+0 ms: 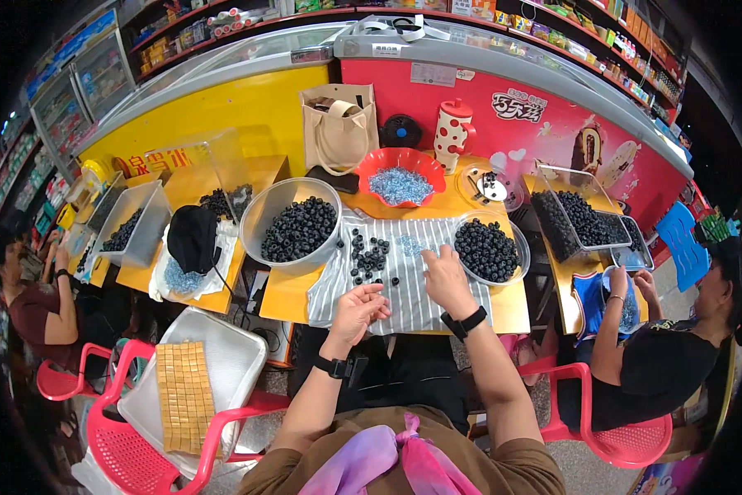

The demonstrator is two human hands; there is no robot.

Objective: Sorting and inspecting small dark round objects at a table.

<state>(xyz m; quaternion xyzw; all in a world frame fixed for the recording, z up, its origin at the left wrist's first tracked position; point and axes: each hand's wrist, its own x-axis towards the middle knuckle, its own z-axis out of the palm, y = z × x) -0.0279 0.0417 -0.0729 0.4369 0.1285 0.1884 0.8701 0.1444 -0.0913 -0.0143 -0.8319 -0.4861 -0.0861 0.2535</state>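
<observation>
Bare striped cloth [424, 301] between hands, loose dark beads [369, 256] ahead, bowls [292, 231] flanking both sides

Striped cloth [412, 280] on the table [515, 309] before the person, loose beads [369, 256] on the cloth, large bowl [292, 224] of beads at its left, smaller bowl [489, 247] at its right, basket [400, 183] behind, left hand [356, 312] and right hand [447, 279] over the cloth's near part.

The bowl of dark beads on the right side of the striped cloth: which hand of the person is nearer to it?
The right hand. It rests on the striped cloth just left of that bowl. The left hand is lower on the cloth, farther left.
</observation>
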